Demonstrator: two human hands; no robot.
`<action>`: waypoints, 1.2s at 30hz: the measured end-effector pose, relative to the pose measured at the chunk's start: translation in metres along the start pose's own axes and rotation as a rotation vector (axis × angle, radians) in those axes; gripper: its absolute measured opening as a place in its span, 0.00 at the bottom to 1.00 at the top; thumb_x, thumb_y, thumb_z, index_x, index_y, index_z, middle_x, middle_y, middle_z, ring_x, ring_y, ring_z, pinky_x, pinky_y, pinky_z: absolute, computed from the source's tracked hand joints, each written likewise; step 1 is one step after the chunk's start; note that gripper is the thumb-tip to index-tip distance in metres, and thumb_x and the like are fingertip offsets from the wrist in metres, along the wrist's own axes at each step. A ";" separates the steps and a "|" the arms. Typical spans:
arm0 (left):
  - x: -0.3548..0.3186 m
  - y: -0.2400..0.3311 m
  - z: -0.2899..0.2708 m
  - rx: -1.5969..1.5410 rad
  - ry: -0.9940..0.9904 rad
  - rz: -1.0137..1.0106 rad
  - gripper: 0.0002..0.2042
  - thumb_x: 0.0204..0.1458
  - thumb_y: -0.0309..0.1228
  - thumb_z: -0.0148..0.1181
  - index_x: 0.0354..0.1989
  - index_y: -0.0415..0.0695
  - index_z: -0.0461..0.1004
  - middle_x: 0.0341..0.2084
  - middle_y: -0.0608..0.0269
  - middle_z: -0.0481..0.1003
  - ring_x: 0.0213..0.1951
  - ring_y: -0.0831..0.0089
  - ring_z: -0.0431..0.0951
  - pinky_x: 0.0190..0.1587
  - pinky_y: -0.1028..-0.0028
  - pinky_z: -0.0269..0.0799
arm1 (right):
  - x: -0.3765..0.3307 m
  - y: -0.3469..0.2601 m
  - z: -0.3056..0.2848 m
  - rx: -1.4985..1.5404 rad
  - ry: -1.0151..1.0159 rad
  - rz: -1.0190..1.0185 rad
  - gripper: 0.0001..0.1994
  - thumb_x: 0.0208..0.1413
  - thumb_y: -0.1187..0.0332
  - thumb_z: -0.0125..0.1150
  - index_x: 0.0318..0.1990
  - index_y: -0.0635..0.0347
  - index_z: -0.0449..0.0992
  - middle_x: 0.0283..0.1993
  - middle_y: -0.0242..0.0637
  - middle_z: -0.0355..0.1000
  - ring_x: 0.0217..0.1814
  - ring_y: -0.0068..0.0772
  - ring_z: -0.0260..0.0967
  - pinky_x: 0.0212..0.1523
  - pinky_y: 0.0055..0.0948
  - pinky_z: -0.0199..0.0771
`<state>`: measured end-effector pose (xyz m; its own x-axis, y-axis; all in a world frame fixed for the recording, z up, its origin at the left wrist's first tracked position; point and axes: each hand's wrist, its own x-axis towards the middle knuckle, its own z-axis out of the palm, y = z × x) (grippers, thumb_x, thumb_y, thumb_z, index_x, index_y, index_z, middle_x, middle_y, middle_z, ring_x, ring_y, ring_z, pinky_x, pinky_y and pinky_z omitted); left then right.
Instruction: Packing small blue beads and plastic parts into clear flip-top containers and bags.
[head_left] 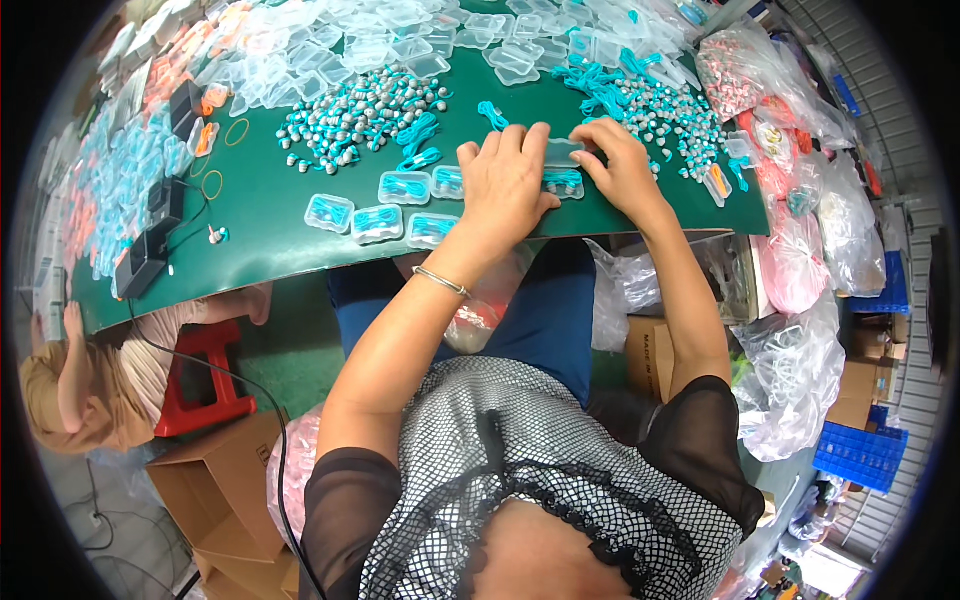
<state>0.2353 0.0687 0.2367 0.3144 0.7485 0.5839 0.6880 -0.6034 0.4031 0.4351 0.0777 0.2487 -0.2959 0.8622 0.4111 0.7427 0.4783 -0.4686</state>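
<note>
Both hands meet over a small clear plastic case (562, 152) near the front edge of the green table (270, 215). My left hand (505, 185) lies palm down, fingers pressing on the case. My right hand (620, 165) pinches the case's right end. Another clear case holding teal corded earplugs (565, 182) lies just below the hands. Several filled cases (378, 223) sit in two rows to the left. A heap of loose grey-and-teal earplugs (360, 115) lies beyond them, and a second heap (665, 110) lies right of my right hand.
Empty clear cases (400, 40) cover the table's far side. Black boxes with a cable (150, 245) stand at the left. Bags of pink and white parts (790, 150) hang at the right. Another person (90, 375) sits low at left beside a red stool (205, 375). Cardboard boxes (215, 485) stand below.
</note>
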 end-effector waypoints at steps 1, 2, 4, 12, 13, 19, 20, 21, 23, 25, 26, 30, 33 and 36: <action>-0.001 -0.001 0.000 -0.001 0.001 -0.004 0.18 0.33 0.40 0.75 0.33 0.47 0.77 0.31 0.65 0.74 0.41 0.65 0.74 0.44 0.58 0.59 | -0.003 -0.002 -0.003 0.024 -0.002 -0.046 0.12 0.47 0.74 0.67 0.41 0.62 0.76 0.41 0.41 0.74 0.40 0.42 0.73 0.41 0.36 0.72; -0.002 -0.001 -0.001 0.026 -0.021 0.068 0.17 0.35 0.40 0.74 0.33 0.47 0.77 0.32 0.65 0.74 0.41 0.66 0.73 0.44 0.59 0.59 | -0.007 -0.005 -0.005 0.049 -0.005 -0.092 0.11 0.47 0.75 0.67 0.40 0.63 0.76 0.41 0.41 0.74 0.40 0.43 0.74 0.40 0.35 0.74; -0.005 -0.004 0.002 0.056 -0.041 0.140 0.16 0.36 0.40 0.73 0.32 0.48 0.77 0.32 0.66 0.74 0.41 0.66 0.73 0.44 0.60 0.60 | -0.020 -0.015 -0.008 0.095 -0.100 -0.060 0.14 0.47 0.74 0.67 0.43 0.62 0.75 0.45 0.43 0.73 0.45 0.44 0.73 0.45 0.36 0.73; -0.005 -0.012 0.007 0.034 -0.109 0.297 0.11 0.45 0.38 0.67 0.33 0.48 0.77 0.30 0.68 0.75 0.38 0.68 0.74 0.45 0.59 0.61 | -0.034 -0.015 0.009 -0.021 -0.019 -0.172 0.18 0.47 0.78 0.63 0.48 0.62 0.73 0.40 0.45 0.69 0.44 0.49 0.68 0.44 0.40 0.70; -0.006 -0.014 0.006 0.039 -0.113 0.294 0.11 0.45 0.38 0.67 0.33 0.48 0.77 0.30 0.68 0.75 0.38 0.68 0.74 0.45 0.59 0.61 | -0.035 -0.015 0.011 0.002 -0.012 -0.156 0.17 0.47 0.79 0.63 0.47 0.63 0.74 0.40 0.45 0.70 0.42 0.47 0.69 0.42 0.38 0.71; -0.009 -0.012 -0.025 0.008 -0.144 0.226 0.13 0.47 0.40 0.66 0.40 0.49 0.78 0.36 0.67 0.77 0.41 0.67 0.74 0.48 0.58 0.61 | -0.023 -0.035 0.009 0.062 0.028 -0.155 0.14 0.47 0.77 0.65 0.43 0.64 0.76 0.36 0.44 0.71 0.38 0.46 0.71 0.38 0.37 0.72; -0.009 -0.011 -0.035 0.006 -0.040 0.184 0.18 0.45 0.42 0.67 0.44 0.51 0.78 0.39 0.66 0.76 0.44 0.65 0.73 0.49 0.56 0.61 | -0.019 -0.039 0.008 0.085 0.060 -0.164 0.13 0.48 0.76 0.65 0.43 0.64 0.76 0.36 0.45 0.71 0.37 0.46 0.72 0.38 0.37 0.72; -0.008 -0.008 -0.046 0.002 0.065 0.145 0.22 0.43 0.45 0.68 0.48 0.54 0.77 0.42 0.65 0.75 0.48 0.63 0.72 0.50 0.55 0.60 | -0.013 -0.048 0.010 0.118 0.099 -0.129 0.13 0.48 0.76 0.64 0.43 0.64 0.75 0.37 0.45 0.72 0.36 0.45 0.73 0.37 0.35 0.73; -0.012 -0.016 -0.083 0.033 0.028 0.125 0.28 0.41 0.48 0.69 0.53 0.58 0.74 0.48 0.64 0.72 0.52 0.59 0.69 0.52 0.54 0.59 | -0.007 -0.062 0.015 0.121 0.099 -0.091 0.13 0.47 0.75 0.64 0.42 0.63 0.75 0.37 0.45 0.72 0.36 0.45 0.73 0.37 0.35 0.73; -0.031 -0.048 -0.117 0.148 -0.044 0.039 0.36 0.37 0.54 0.70 0.60 0.64 0.70 0.56 0.60 0.68 0.59 0.52 0.63 0.57 0.50 0.57 | 0.002 -0.082 0.027 0.117 0.093 -0.102 0.12 0.46 0.75 0.62 0.41 0.62 0.73 0.37 0.44 0.72 0.36 0.47 0.73 0.36 0.36 0.73; -0.044 -0.067 -0.127 0.217 -0.084 -0.020 0.38 0.36 0.56 0.71 0.61 0.65 0.69 0.59 0.58 0.66 0.62 0.49 0.60 0.59 0.49 0.55 | 0.006 -0.086 0.035 0.080 0.045 -0.102 0.13 0.47 0.73 0.62 0.43 0.60 0.73 0.39 0.45 0.72 0.38 0.48 0.73 0.37 0.38 0.73; -0.084 -0.112 -0.132 0.158 -0.183 -0.134 0.37 0.40 0.60 0.67 0.62 0.65 0.68 0.61 0.56 0.64 0.63 0.47 0.60 0.61 0.46 0.54 | 0.016 -0.090 0.060 -0.089 -0.033 -0.181 0.16 0.47 0.70 0.63 0.46 0.57 0.72 0.43 0.43 0.72 0.44 0.45 0.72 0.40 0.40 0.72; -0.087 -0.105 -0.120 0.247 -0.187 0.013 0.27 0.49 0.55 0.61 0.59 0.63 0.71 0.57 0.59 0.68 0.59 0.52 0.65 0.58 0.52 0.57 | 0.015 -0.101 0.067 -0.167 0.006 -0.271 0.19 0.47 0.68 0.65 0.48 0.55 0.72 0.44 0.42 0.71 0.46 0.45 0.71 0.41 0.41 0.72; -0.089 -0.106 -0.116 0.256 -0.157 0.015 0.25 0.50 0.54 0.60 0.57 0.63 0.73 0.54 0.62 0.71 0.55 0.57 0.67 0.54 0.56 0.59 | 0.010 -0.096 0.075 -0.176 0.024 -0.293 0.20 0.47 0.70 0.67 0.50 0.56 0.72 0.46 0.42 0.72 0.47 0.46 0.71 0.43 0.41 0.72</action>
<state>0.0589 0.0338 0.2236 0.4096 0.7854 0.4641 0.8186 -0.5410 0.1930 0.3162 0.0533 0.2391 -0.4994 0.6872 0.5276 0.7212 0.6672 -0.1863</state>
